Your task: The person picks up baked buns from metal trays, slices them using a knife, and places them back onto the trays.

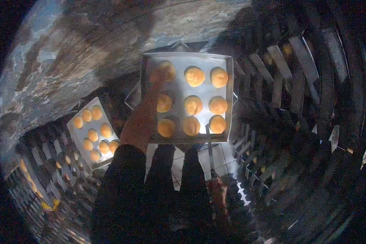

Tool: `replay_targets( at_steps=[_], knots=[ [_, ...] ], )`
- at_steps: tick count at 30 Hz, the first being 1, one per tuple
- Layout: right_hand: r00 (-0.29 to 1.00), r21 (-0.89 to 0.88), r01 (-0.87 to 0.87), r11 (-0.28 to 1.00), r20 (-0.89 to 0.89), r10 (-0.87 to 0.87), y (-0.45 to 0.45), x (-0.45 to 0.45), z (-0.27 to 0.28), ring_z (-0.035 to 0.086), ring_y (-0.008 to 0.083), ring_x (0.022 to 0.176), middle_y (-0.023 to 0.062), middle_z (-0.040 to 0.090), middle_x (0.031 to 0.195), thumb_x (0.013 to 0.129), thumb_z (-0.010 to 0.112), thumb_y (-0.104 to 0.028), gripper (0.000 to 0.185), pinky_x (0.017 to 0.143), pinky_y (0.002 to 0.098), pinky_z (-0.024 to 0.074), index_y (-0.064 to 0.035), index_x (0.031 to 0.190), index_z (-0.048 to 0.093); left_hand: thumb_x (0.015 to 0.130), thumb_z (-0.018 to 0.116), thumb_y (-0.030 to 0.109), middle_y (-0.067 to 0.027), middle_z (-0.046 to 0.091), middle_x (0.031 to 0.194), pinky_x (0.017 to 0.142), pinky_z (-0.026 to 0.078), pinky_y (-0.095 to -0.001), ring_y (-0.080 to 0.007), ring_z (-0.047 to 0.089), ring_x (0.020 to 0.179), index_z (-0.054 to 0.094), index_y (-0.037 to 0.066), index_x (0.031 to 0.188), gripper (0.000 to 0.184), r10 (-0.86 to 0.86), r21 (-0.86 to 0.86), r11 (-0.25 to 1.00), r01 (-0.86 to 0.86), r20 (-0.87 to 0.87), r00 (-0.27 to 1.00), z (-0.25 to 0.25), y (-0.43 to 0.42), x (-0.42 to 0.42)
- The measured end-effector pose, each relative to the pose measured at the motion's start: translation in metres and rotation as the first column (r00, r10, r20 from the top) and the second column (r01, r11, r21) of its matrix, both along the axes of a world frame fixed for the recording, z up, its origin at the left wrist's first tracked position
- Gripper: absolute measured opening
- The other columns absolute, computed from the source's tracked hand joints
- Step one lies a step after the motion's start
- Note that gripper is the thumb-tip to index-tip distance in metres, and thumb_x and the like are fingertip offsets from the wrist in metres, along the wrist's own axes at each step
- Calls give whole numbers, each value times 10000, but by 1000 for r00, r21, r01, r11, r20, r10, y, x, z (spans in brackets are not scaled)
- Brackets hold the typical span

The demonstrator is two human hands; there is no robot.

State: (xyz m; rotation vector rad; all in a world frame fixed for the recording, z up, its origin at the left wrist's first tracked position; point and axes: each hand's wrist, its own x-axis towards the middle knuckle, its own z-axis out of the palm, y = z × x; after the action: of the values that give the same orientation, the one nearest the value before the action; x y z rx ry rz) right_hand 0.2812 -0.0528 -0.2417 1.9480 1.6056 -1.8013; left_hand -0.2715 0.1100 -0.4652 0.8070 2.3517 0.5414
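A square metal tray [205, 89] carries several round golden buns [194, 76] in rows. My left arm reaches over its left side. My left hand [159, 78] is at the far-left bun [168, 70], partly covering it; its fingers are blurred in shadow, so I cannot make out whether they grip the bun. Low on the right, my right hand [219, 190] is dim, closed round the lower end of a long, thin, flat tool [210, 152]. That tool's upper end lies over the tray's front edge, beside the near-right bun [217, 123]. Its exact kind is unclear.
A second tray [82, 132] with several similar buns stands tilted in view at the left. Dark slatted metal racks [284, 69] surround both sides. A mottled stone-like surface [89, 44] spans the upper left. Pale floor tiles [177, 164] show below the tray, between dark-clothed legs.
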Motion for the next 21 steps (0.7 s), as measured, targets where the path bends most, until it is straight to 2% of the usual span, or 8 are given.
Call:
replay_targets(
  at_steps=[4,5,6,9,12,14,17,21],
  knots=[
    [993,-10,110,994,-41,-110,0,-11,-2,521,57,604,-7,633,744,1034,563,-258,283,523,242,401,-19,1157,652,756,791,504,-184,671,1184,861,545,-431,-292,657,1018,639,27,1214,678,-118,112,989,97,197,973,15,-8,21],
    [984,-22,163,986,-69,-164,3,-16,0,519,56,600,-8,633,742,1034,563,-259,284,519,242,398,-19,1156,652,742,810,486,-159,690,1157,821,557,-419,-268,678,949,640,21,1202,676,79,159,986,-52,-170,982,14,-3,43],
    [980,-6,176,984,-93,-175,5,-22,5,517,54,595,-8,633,739,1035,563,-261,284,515,242,396,-19,1155,652,742,810,486,-159,690,1157,821,557,-419,-268,678,949,640,21,1202,676,84,182,982,-52,-172,982,27,-5,41],
    [991,195,53,979,-127,-28,26,-39,35,499,54,559,-11,626,717,1035,559,-270,287,486,247,375,-16,1133,651,800,792,443,-126,695,1148,798,564,-396,-236,687,919,644,26,1183,585,152,19,978,-210,627,764,88,-20,45],
    [944,49,119,992,-315,-98,49,-73,83,465,32,572,-24,602,724,1033,553,-299,334,494,217,355,-24,1200,644,890,723,410,-96,710,1104,840,560,-397,-226,694,950,660,53,1163,454,4,490,652,-579,761,649,165,-33,76],
    [908,137,116,984,-417,-49,63,-111,137,455,29,571,-26,602,733,1031,555,-302,346,496,211,353,-37,1239,639,936,651,493,-81,717,1045,832,561,-370,-225,694,951,670,79,1132,459,-295,204,447,-871,953,72,178,-32,78],
    [708,-96,199,975,-674,-211,63,-129,189,446,24,571,-38,600,752,1023,565,-310,388,501,202,352,-76,1328,619,929,611,576,-52,731,1008,799,568,-374,-222,701,904,681,114,1088,494,-379,113,275,-955,925,0,287,-37,94],
    [809,282,55,958,-575,123,57,-140,237,446,17,585,-44,573,729,1039,542,-261,394,515,193,351,-84,1390,577,904,632,600,2,723,883,728,578,-349,-169,699,789,689,148,980,462,-435,118,212,-970,900,14,386,-46,120]
  ],
)
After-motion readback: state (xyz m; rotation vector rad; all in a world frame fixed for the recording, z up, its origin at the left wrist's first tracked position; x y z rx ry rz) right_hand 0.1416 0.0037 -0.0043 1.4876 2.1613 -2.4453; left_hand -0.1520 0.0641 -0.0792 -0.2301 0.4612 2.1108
